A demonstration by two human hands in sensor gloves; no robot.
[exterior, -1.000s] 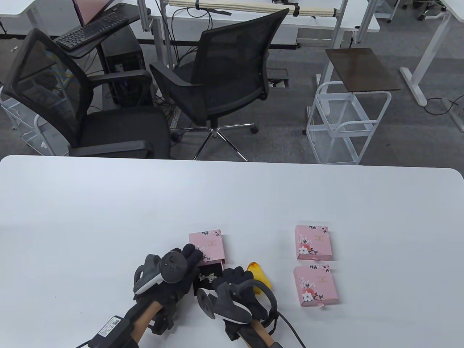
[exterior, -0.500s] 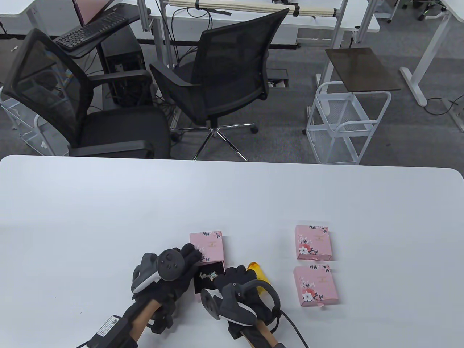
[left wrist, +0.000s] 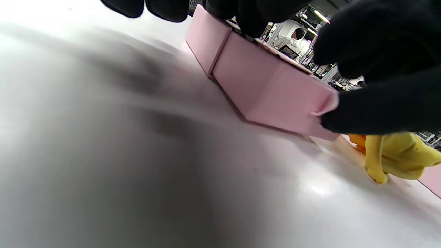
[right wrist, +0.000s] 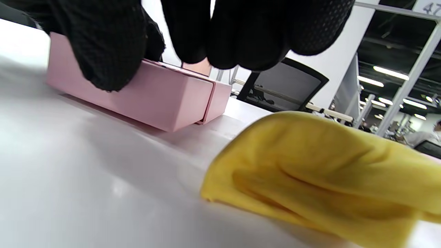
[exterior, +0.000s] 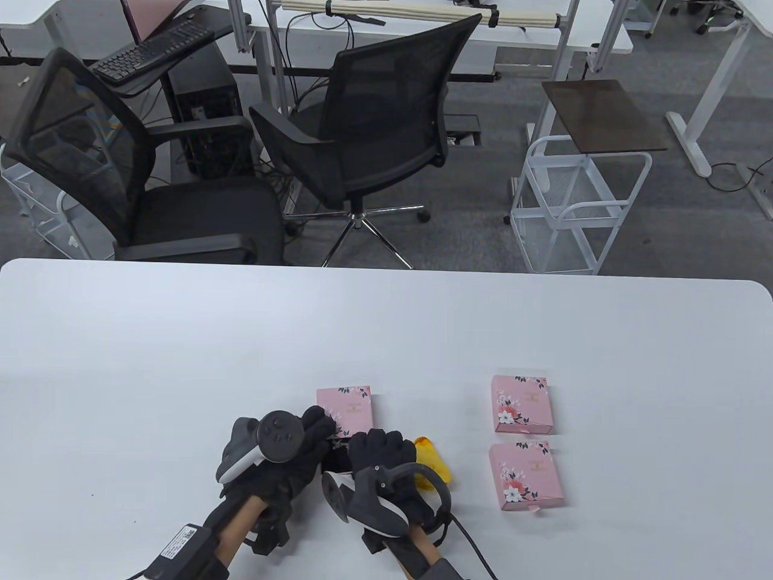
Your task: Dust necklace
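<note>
Hands crowd one small pink floral cardboard drawer box (exterior: pixel 344 411) near the table's front edge, and the necklace you mean to dust sits in its black-lined tray (exterior: pixel 336 460), all but hidden under your gloves; only a faint glint shows between them in the table view. Your left hand (exterior: pixel 296 450) lies at about 8 o'clock from the box, fingers curled over its near-left corner and resting on the sleeve. Your right hand (exterior: pixel 386 465) sits at about 5 o'clock, fingers bent down over the pulled-out tray; in the right wrist view the fingertips (right wrist: pixel 103 69) press on the tray's top edge. Whether they pinch the chain itself, you cannot tell.

The relation that matters: the box's long axis runs 12 to 6 o'clock, the tray drawn towards you, so the necklace lies directly under your right fingers, the nearer hand. The crumpled yellow dusting cloth (exterior: pixel 432 461) rests just beside that hand at 3 o'clock, untouched.

Further right, two more pink floral boxes (exterior: pixel 522 403) lie closed, well apart from the work. The white table (exterior: pixel 181 338) is smooth and glossy; beyond it stand black mesh office chairs (exterior: pixel 374 121) and a white wire trolley (exterior: pixel 574 205).
</note>
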